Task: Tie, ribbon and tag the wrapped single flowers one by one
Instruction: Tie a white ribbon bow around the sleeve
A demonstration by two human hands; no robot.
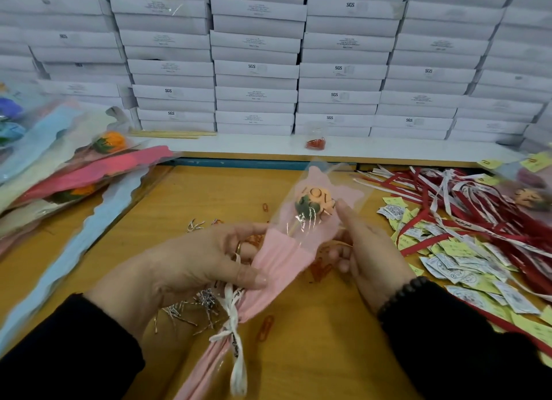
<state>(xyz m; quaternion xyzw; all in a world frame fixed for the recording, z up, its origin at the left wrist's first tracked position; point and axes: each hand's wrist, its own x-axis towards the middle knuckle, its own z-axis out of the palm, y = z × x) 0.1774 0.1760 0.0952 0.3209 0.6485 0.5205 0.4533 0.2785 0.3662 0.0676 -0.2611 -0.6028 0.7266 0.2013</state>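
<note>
- Holding the pink-paper-and-cellophane wrapped single flower [286,250] above the wooden surface [322,340], the left hand [197,265] curls thumb and fingers around the wrapper's middle.
- The right hand [367,250] supports the wrapper's upper right edge, forefinger extended beside the orange flower head, other fingers curled behind the wrap.
- A white printed ribbon [234,325] is tied around the stem.
- Red and white ribbons [478,208] and yellow paper tags [454,250] lie to the right.
- Silver twist ties [191,307] lie under the left hand.
</note>
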